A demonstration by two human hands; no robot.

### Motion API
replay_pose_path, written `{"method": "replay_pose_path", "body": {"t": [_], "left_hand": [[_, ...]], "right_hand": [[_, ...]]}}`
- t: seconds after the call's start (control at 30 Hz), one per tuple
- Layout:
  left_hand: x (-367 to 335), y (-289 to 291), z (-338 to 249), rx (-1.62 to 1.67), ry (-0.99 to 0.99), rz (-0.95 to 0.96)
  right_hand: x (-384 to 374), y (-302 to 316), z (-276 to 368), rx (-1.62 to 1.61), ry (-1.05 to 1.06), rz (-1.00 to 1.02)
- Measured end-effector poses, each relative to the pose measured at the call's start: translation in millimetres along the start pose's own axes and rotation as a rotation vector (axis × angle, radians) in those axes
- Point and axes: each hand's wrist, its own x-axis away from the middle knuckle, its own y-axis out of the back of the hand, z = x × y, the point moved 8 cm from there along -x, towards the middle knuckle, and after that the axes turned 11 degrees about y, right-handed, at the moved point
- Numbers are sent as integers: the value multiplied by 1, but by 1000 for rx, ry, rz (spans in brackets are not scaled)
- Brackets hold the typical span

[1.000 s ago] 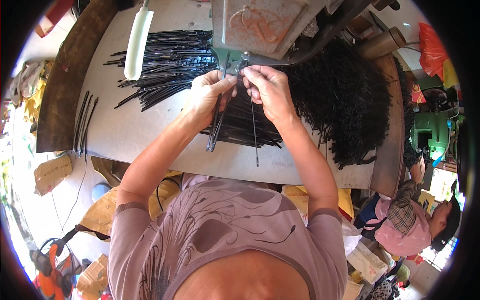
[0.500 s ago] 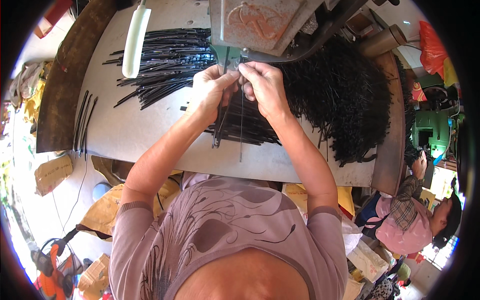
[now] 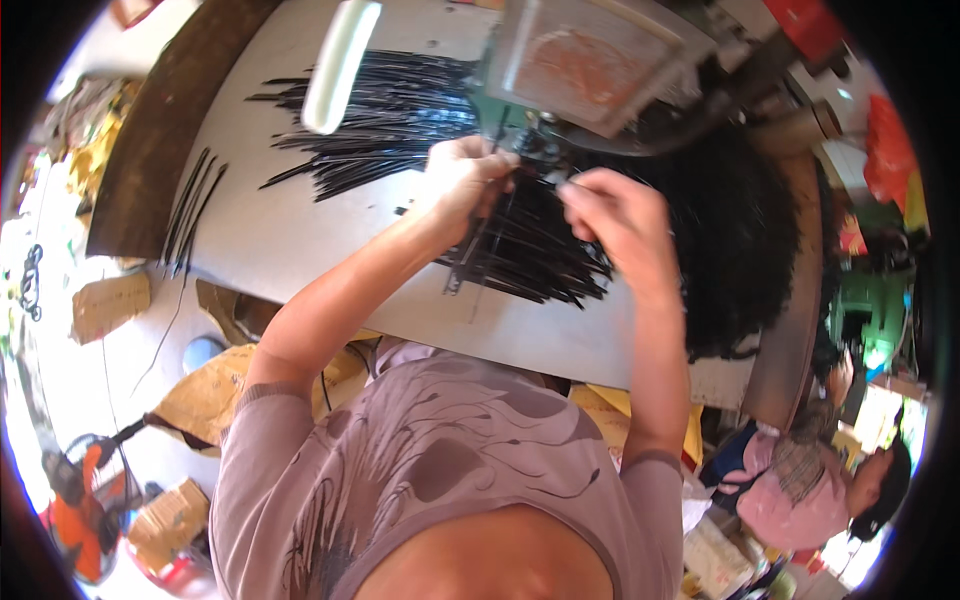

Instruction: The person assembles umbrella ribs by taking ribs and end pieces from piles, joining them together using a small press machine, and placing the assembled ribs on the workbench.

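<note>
My left hand (image 3: 462, 188) is closed on a few thin black rods (image 3: 466, 262), which hang down between its fingers toward the front of the table. It is just below the head of a grey metal machine (image 3: 600, 70). My right hand (image 3: 632, 228) is apart from it, to the right, with its fingers curled and thumb against the forefinger. Motion blurs that hand, and anything in its pinch is too small to make out. Below both hands lies a bunch of black rods (image 3: 550, 262) on the pale table (image 3: 310, 235).
Left of the machine is another bunch of black rods (image 3: 370, 125), partly under a white elongated piece (image 3: 342, 65). A large dark heap (image 3: 745, 240) covers the table's right. Several loose rods (image 3: 190, 215) lie far left. Another person (image 3: 800, 480) is at the right.
My right hand has come away from the left and moved right and down. The left hand still holds the rods. The whole view has shifted and tilted slightly.
</note>
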Motion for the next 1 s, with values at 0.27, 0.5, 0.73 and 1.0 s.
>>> {"method": "replay_pose_path", "body": {"t": [0.27, 0.5, 0.73, 1.0], "left_hand": [[30, 55, -58, -496, -199, -97], [86, 240, -119, -1524, -476, -1009], [92, 269, -28, -1329, -440, -1160], [103, 337, -48, -1372, -393, -1355]], "right_hand": [[75, 22, 164, -598, 898, 258], [95, 6, 201, -1023, 1067, 405], [91, -10, 213, -1311, 1062, 395], [73, -38, 225, -1420, 1041, 553]]}}
